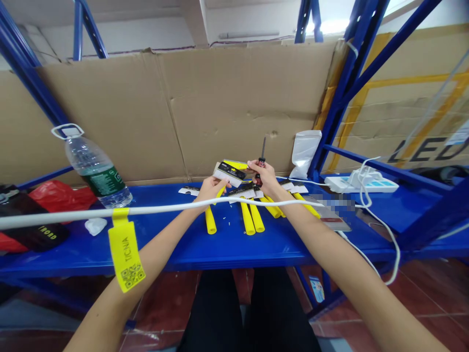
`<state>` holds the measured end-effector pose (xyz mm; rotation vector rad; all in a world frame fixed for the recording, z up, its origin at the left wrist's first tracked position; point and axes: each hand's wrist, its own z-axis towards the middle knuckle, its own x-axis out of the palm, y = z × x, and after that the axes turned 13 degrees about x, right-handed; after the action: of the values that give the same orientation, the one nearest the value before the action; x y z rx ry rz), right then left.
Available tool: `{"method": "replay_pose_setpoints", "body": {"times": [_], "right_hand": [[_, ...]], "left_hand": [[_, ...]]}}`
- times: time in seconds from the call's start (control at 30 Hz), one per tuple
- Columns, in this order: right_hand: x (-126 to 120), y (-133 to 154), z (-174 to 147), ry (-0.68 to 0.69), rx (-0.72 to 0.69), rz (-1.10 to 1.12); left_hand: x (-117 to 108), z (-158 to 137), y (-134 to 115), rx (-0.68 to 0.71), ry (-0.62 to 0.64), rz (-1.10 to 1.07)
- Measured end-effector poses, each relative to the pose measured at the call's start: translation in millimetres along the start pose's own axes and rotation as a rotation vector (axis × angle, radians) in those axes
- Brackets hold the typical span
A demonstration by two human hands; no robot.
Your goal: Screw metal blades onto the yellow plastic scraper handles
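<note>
Two hands are working above the shelf (234, 252). The left hand (213, 189) is grasping one card (230, 173), and one yellow piece (236, 165) is lying along its upper edge. The right hand (264, 177) is gripping one screwdriver (261, 160), its shaft pointing up, while its fingertips are meeting the yellow piece's right end. At least six yellow tubes (247, 218) are lying below the hands, with several more cards partly overlapping behind them; the exact number is hard to tell. A few tiny screws (229, 224) are lying among the tubes.

On the left, one bottle (100, 171) is standing near one red bag (58, 198), one black bag (32, 225) and one white wad (95, 226). On the right, one white pouch (307, 152) is leaning near one power strip (361, 185). One white cable (164, 209) is crossing in front, carrying one yellow tag (126, 254).

The shelf is shining blue; cardboard (242, 107) is standing behind it, and red tiles (157, 303) are showing below.
</note>
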<state>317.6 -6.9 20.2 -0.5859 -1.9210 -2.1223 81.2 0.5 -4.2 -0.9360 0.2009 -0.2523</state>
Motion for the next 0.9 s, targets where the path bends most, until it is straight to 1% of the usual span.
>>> {"method": "replay_pose_setpoints", "body": {"times": [0.17,0.4,0.57,0.8,0.9], "right_hand": [[3,-2,-4,0.039,0.019,-0.06],[4,-2,-6,0.074,0.024,-0.073],[6,-5,-8,0.092,0.016,-0.085],[8,-7,-12,0.155,0.021,-0.125],[10,-6,-13,0.175,0.031,-0.129]], "left_hand": [[-4,1,-5,-0.043,-0.01,-0.018],[-6,2,-21,-0.12,0.017,-0.146],[-6,2,-22,-0.152,0.009,-0.165],[-5,0,-21,-0.116,0.04,-0.168],[-5,1,-23,-0.119,0.024,-0.154]]}}
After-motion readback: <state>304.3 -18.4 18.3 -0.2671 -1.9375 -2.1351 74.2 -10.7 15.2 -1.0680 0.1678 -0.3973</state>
